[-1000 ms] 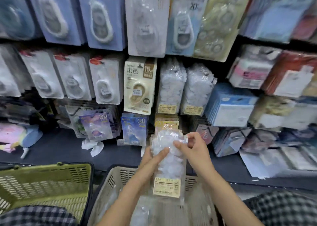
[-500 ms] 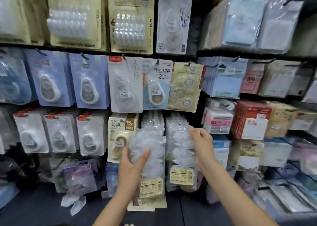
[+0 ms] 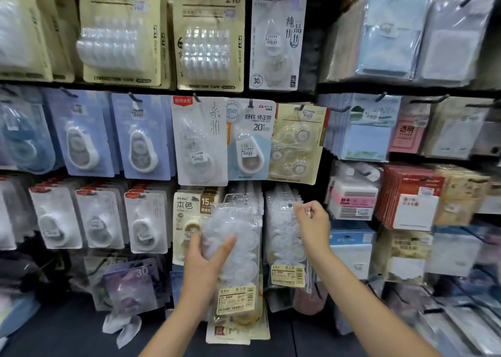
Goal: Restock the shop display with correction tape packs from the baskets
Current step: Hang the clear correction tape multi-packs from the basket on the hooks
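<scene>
My left hand (image 3: pixel 202 267) grips a clear bag pack of white correction tapes (image 3: pixel 235 229) with a yellow label at its bottom. I hold it upright against the display, in front of a peg of the same packs (image 3: pixel 245 192). To its right hangs another column of these packs (image 3: pixel 284 244). My right hand (image 3: pixel 313 222) is at the top of that column, fingers curled, pinching the front pack's top edge by the peg. The baskets are out of view.
Carded correction tapes fill the pegs around: beige 15 m cards (image 3: pixel 189 215) to the left, blue and white cards (image 3: pixel 225 139) above. Sticky-note packs (image 3: pixel 355 202) fill the shelves on the right. A dark shelf ledge (image 3: pixel 67 329) runs below.
I lifted the pack out of the basket and up to the display. My view rose from the baskets to the pegs. My right hand let go of the pack and moved to the right column's top.
</scene>
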The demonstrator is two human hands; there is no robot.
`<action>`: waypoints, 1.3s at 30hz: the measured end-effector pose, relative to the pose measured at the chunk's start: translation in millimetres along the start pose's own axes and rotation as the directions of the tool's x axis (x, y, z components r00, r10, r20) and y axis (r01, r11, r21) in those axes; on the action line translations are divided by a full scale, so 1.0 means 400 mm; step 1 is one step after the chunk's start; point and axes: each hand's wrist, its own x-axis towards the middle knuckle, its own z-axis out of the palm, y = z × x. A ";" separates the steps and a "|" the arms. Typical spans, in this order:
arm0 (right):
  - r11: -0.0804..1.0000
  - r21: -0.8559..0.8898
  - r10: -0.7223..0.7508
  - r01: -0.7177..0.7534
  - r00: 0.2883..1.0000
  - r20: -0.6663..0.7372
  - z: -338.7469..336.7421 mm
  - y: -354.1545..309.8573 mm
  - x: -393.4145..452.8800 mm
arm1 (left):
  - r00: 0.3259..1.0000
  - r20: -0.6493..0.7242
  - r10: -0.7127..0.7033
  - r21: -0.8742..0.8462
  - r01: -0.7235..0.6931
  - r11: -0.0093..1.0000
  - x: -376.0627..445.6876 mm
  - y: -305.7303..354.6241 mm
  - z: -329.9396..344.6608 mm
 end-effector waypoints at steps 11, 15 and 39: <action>0.980 -0.183 0.080 -0.082 0.997 -0.016 0.032 0.008 0.082 | 0.999 0.021 -0.032 0.015 0.032 0.999 -0.006 -0.012 0.038; 0.989 -0.146 -0.028 0.012 0.994 -0.102 0.022 -0.008 0.045 | 0.998 0.030 -0.051 0.007 0.051 0.999 -0.009 -0.015 0.047; 0.993 0.072 0.088 -0.091 0.995 0.038 -0.021 -0.025 -0.021 | 0.989 -0.091 -0.113 0.052 0.118 0.992 0.006 -0.049 0.009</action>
